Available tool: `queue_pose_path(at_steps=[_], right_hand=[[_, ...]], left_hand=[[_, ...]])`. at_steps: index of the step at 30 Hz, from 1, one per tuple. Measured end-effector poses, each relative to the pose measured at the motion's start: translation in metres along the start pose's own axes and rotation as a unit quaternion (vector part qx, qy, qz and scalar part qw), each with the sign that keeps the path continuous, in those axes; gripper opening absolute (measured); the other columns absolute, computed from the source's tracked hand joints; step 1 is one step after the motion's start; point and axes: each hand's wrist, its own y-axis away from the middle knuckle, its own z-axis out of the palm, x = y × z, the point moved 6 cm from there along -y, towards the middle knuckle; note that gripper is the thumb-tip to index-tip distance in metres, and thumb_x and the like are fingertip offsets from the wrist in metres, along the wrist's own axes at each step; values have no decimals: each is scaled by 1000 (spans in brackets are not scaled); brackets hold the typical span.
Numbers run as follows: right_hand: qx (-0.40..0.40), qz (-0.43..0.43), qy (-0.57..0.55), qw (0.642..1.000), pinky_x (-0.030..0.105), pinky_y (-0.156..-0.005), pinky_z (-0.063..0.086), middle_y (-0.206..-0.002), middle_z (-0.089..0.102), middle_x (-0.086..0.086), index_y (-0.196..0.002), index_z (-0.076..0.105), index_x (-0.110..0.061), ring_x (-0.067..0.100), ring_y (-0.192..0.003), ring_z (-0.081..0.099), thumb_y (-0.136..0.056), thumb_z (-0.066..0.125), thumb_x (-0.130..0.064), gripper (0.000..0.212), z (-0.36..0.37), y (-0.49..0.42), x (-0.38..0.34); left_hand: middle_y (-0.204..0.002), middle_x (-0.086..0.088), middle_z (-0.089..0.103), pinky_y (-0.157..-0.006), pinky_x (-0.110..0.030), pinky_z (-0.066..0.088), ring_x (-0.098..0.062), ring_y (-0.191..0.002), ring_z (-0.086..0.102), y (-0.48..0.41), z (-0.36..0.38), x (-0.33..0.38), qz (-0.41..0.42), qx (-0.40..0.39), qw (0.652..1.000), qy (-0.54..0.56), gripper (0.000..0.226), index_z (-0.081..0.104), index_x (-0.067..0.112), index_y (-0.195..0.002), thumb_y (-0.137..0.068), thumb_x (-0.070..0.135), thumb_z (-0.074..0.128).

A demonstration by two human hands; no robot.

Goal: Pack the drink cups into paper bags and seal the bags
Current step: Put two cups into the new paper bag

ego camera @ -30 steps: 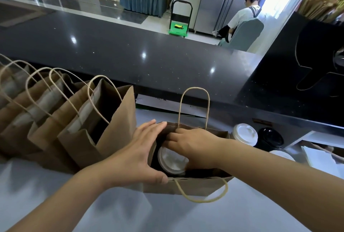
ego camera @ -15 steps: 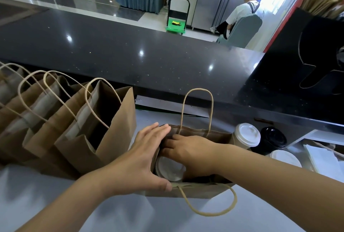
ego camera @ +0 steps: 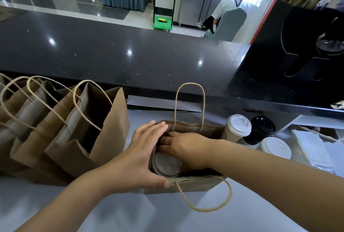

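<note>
A brown paper bag [ego camera: 197, 185] stands open on the grey worktop in front of me. A white-lidded cup [ego camera: 166, 165] sits inside it at the left end. My left hand [ego camera: 138, 157] grips the bag's left rim, thumb on the near wall and fingers stretched along the left side. My right hand [ego camera: 186, 148] reaches down into the bag, palm lying over the far side of the cup's lid; what its fingers touch is hidden. To the right of the bag stand a white-lidded cup [ego camera: 237, 126], a black-lidded cup [ego camera: 262, 129] and another white-lidded cup [ego camera: 275, 148].
Several open paper bags [ego camera: 78, 129] with twine handles stand in a row at the left. A raised black counter [ego camera: 130, 54] runs along the back. White paper sheets [ego camera: 314, 149] lie at the right. Beyond the counter a person sits on a chair.
Both hands have stayed at the bag. My right hand has sunk a little deeper over the cup, and the near handle has dropped further towards me.
</note>
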Motion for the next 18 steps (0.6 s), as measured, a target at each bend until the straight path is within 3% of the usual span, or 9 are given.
queue_pose_path(at_steps=[7, 11, 14, 18], right_hand=[[15, 67, -57, 996, 34, -90, 46, -142, 42, 3, -147, 27, -20, 22, -125, 43, -80, 69, -28, 79, -7, 25, 3], [92, 122, -140, 978, 24, -83, 43, -124, 59, -4, -133, 50, -26, 13, -110, 55, -86, 63, -30, 50, -39, 60, 12], [192, 198, -192, 942, 26, -75, 53, -100, 68, -11, -111, 67, -28, 3, -86, 61, -85, 62, -35, 27, -62, 96, 32], [347, 310, -216, 858, 25, -67, 56, -78, 64, -18, -90, 72, -22, 1, -73, 61, -85, 58, -31, 18, -58, 149, 81]], left_hand=[[-119, 58, -24, -102, -15, 7, 24, -122, -25, -7, -1, -2, 1, -12, 1000, 12, 108, -9, 53, -131, -65, 49, 77], [-121, 56, -22, -107, -20, 6, 23, -124, -23, -13, 2, 1, 1, -26, 1000, 13, 108, -7, 58, -128, -62, 51, 78], [-122, 55, -21, -109, -23, 7, 23, -124, -23, -17, 4, 4, -7, -25, 999, 21, 107, -7, 60, -127, -51, 64, 68], [-121, 55, -21, -108, -22, 8, 29, -117, -23, -21, 8, 9, -16, -26, 999, 18, 104, -9, 66, -123, -50, 68, 65]])
